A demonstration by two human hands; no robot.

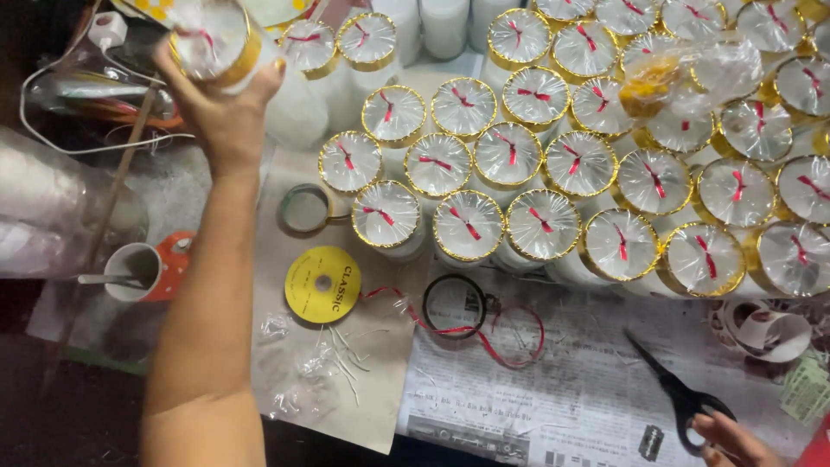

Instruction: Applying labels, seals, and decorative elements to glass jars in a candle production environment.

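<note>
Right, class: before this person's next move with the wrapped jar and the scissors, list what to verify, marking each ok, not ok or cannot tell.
1. Left hand firmly around the wrapped jar: ok.
2. Red tie on that jar in place: ok.
3. Right hand at the scissors handles: ok.
4. Scissor blades closed: ok.
5. Loose razor blade away from fingers: not ok, close to the right hand.
6. Red ribbon free of tangles: cannot tell.
</note>
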